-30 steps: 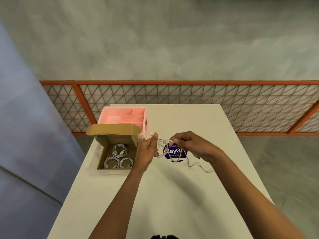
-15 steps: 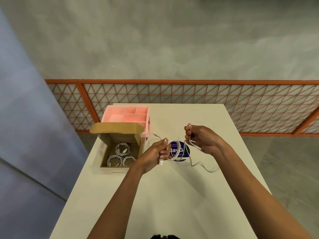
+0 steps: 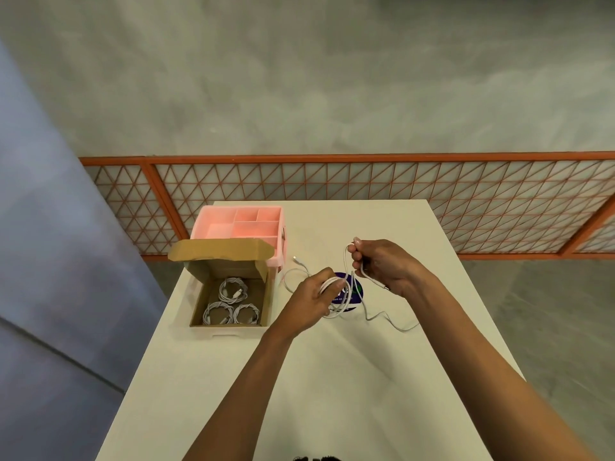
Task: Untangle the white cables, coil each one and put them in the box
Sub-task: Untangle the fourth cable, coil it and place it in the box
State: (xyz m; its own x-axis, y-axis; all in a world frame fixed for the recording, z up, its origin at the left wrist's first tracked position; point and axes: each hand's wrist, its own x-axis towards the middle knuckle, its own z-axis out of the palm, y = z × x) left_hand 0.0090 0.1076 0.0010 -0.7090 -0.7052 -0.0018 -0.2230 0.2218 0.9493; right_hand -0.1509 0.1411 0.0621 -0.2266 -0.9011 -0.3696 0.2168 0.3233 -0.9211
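Since a second ago the right hand (image 3: 382, 267) has lifted clear of the left hand (image 3: 314, 296), both gripping the white cable (image 3: 345, 264) above the table (image 3: 332, 377), right of the box (image 3: 229, 266) holding three coils (image 3: 233, 291).

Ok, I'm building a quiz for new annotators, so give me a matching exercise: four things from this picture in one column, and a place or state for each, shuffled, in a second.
Things
1. cardboard box
2. pink tray
3. purple sticker
4. right hand

Places or states
A. pinches a raised strand of white cable
B. flat on the table, under loops of that cable
C. holds three coiled cables
D. at the table's far left corner, compartments look empty

Pairs: 1-C, 2-D, 3-B, 4-A
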